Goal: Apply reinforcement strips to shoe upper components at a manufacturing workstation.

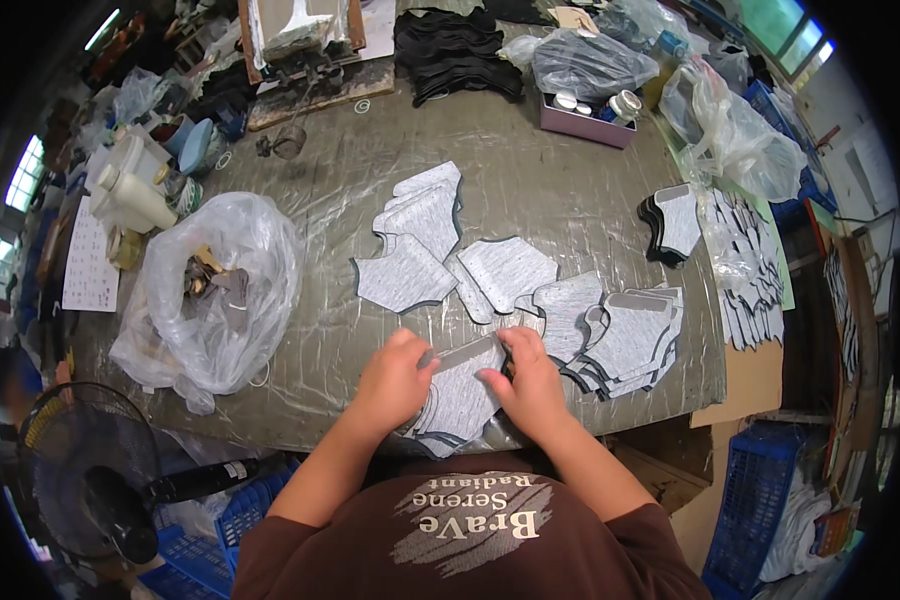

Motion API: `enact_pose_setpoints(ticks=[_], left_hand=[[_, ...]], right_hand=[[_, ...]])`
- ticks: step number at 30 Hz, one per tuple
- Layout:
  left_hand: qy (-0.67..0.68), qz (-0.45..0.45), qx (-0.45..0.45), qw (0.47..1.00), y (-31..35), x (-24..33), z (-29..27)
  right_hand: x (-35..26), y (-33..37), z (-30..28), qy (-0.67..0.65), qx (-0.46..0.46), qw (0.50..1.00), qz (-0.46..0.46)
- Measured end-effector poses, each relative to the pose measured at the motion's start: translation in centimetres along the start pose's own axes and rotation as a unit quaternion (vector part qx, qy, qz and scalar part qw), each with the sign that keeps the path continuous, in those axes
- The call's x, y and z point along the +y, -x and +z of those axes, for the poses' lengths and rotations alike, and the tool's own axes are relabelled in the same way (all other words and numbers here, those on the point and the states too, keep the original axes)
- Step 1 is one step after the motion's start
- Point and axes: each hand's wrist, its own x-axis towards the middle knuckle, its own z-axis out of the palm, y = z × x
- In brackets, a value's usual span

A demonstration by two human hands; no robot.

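Observation:
At the table's near edge lies a small stack of heather-grey cut pieces [460, 395] with dark edges, a darker grey strip [467, 352] running along its top. My left hand [388, 378] grips the stack's left side, thumb near the strip. On the other side, my right hand [530, 385] is closed on the edge, its thumb lying over the grey face. Just beyond my hands are more grey cut pieces [407, 270], overlapping in loose piles. A fanned pile of pieces [630, 335] sits to the right, the top one bearing a similar strip.
A clear plastic bag [215, 290] holding scraps stands at left, near white bottles [135, 195]. Farther right are a small stack [675, 225] and a purple box [588, 122] with jars. Black pieces [460, 55] and a wooden frame [300, 30] occupy the far side. A fan [90, 470] stands lower left.

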Motion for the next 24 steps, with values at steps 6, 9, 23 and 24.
enact_pose_setpoints(ticks=[6,9,23,24], left_hand=[[0.271,-0.081,-0.001,0.959,1.3,-1.1,0.4],[0.421,-0.16,0.001,0.893,0.8,-0.8,-0.3],[0.267,-0.152,-0.101,0.946,0.4,-1.3,-0.2],[0.266,-0.153,-0.099,0.947,0.5,-1.6,-0.1]], right_hand=[[0.9,-1.1,0.1,-0.071,-0.004,0.997,0.027],[1.5,-0.8,0.2,-0.104,0.009,0.994,0.016],[2.3,3.0,-5.7,-0.219,0.138,0.966,0.02],[2.1,2.2,-7.1,-0.225,0.172,0.958,0.046]])
